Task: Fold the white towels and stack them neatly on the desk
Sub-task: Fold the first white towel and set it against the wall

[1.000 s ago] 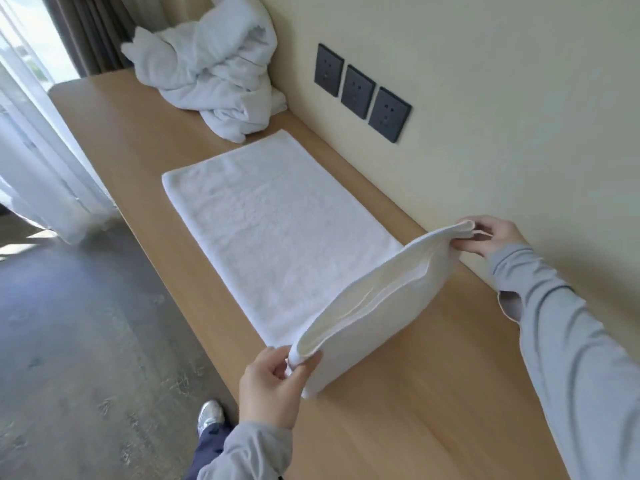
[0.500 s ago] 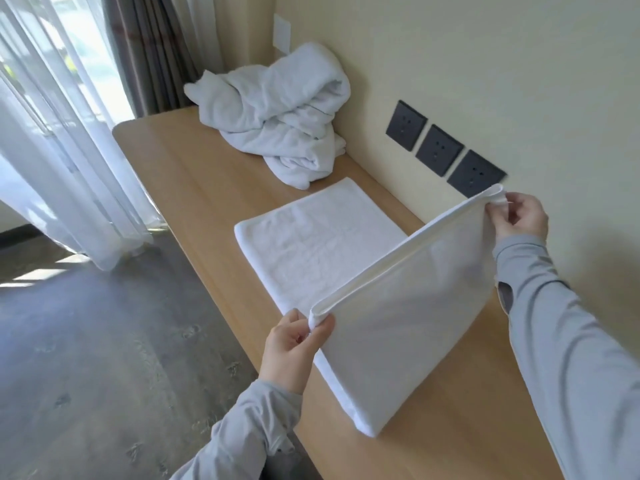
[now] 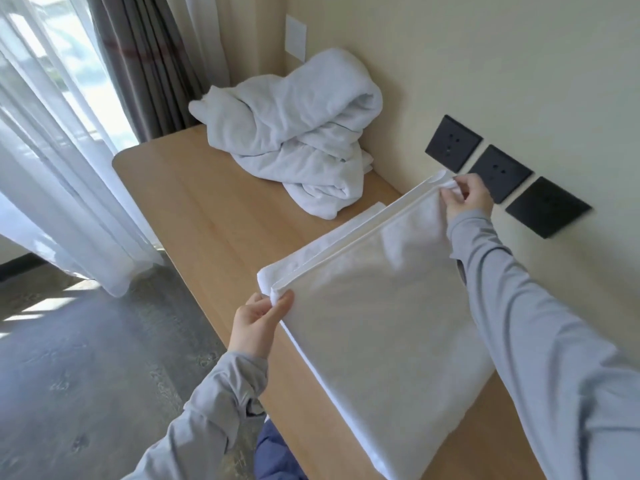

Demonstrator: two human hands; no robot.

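Fingers [image 3: 284, 299] pinch soft rectangular towel [image 3: 374, 306] corners.

Hotel-type guest room or bedroom. Long wooden wall-mounted counter [image 3: 214, 202] with rounded corner, runs along a cream wall [image 3: 450, 57]. Three dark square sockets [image 3: 498, 173] in a row on the wall, one white plate [image 3: 295, 38] higher up. Sheer white curtain [image 3: 52, 161] plus grey drapes [image 3: 145, 64] over a bright window at left. Grey concrete-look floor [image 3: 86, 375]. Heap of white towels [image 3: 294, 133] piled on the counter's far end.
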